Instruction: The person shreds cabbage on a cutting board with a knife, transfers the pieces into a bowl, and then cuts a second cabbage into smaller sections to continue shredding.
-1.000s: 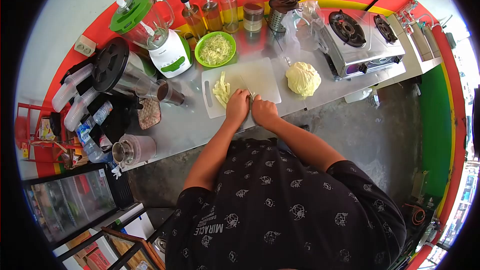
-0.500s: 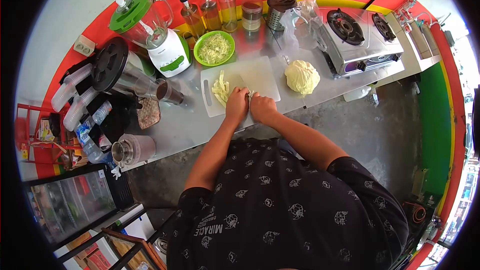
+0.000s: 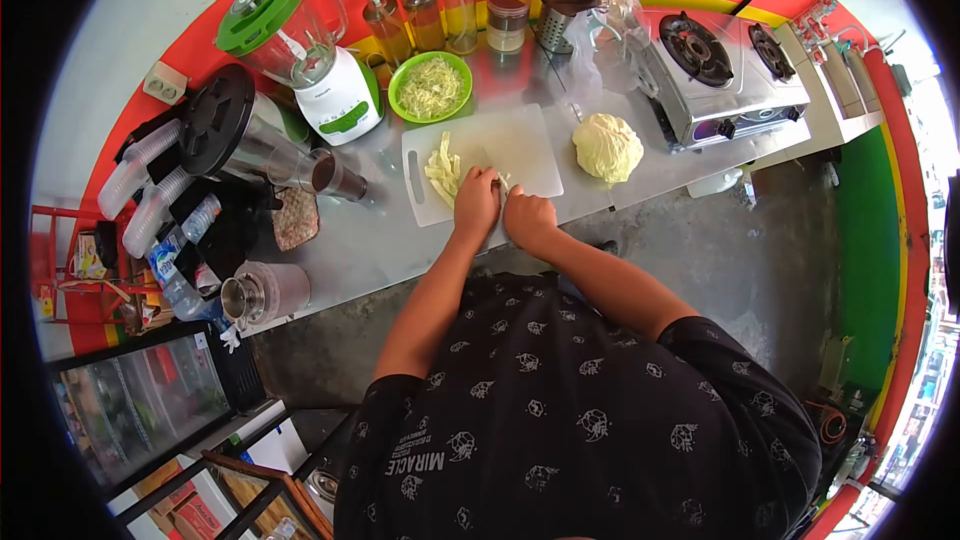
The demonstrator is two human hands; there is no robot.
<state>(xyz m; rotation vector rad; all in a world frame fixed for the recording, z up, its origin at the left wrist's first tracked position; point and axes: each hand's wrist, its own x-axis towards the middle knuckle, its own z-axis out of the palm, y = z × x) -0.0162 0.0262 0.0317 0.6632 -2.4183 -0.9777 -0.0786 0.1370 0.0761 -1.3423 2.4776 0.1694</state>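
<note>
On a white cutting board [image 3: 530,130] my left hand [image 3: 477,202] is closed, fingers bent over pale cabbage pieces [image 3: 503,181] that barely show between my hands. My right hand [image 3: 530,218] is a fist at the board's near edge, around the handle of a knife [image 3: 487,156]. Only part of its blade can be made out, pointing away from me; the handle is hidden. Left of my left hand lie cut cabbage strips [image 3: 442,170]. A round cabbage head [image 3: 608,149] sits right of the board, and a green bowl [image 3: 395,110] behind it holds shredded cabbage [image 3: 433,88].
A blender [image 3: 335,95] stands at the back left, with several pump bottles [image 3: 424,22] beside it. A two-burner gas stove [image 3: 735,90] occupies the right end. On the left are a dark cup [image 3: 337,177], a folded cloth [image 3: 296,219] and a metal-topped container [image 3: 265,295].
Both hands stay together at the board's near edge with only slight movement. The whole view has shifted a little; the bowl, board and cabbage keep their places.
</note>
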